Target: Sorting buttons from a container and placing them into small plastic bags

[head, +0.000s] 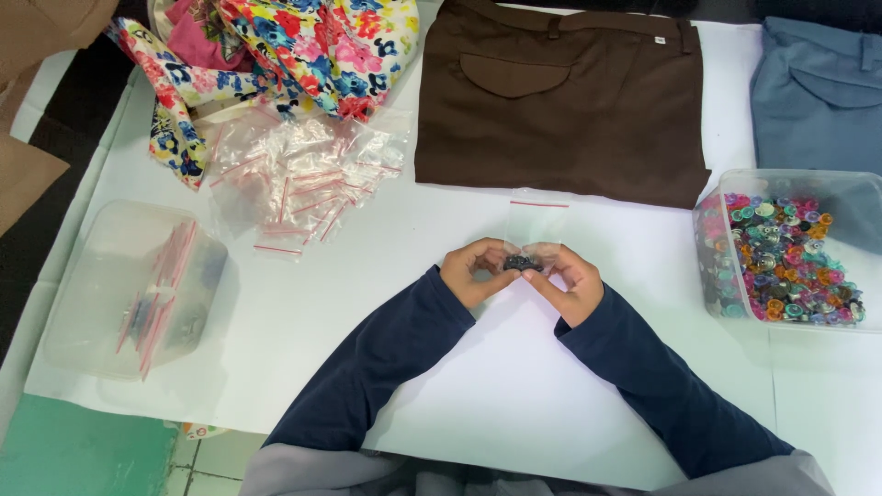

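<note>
Both hands meet over the middle of the white table point(478, 386). My left hand point(470, 272) and my right hand point(570, 280) pinch the bottom of a small clear zip bag point(538, 220) with a red seal strip. A few dark buttons point(522, 264) sit inside the bag between my fingertips. The bag's upper part lies flat on the table toward the brown trousers point(560, 96). Both arms wear dark blue sleeves.
A clear tub of several colourful buttons point(790, 257) stands at the right. A heap of empty zip bags point(303, 174) lies at the upper left, below floral fabric point(303, 46). A lidded clear box point(138, 289) holding filled bags sits at the left. Blue-grey trousers point(818, 87) lie at the top right.
</note>
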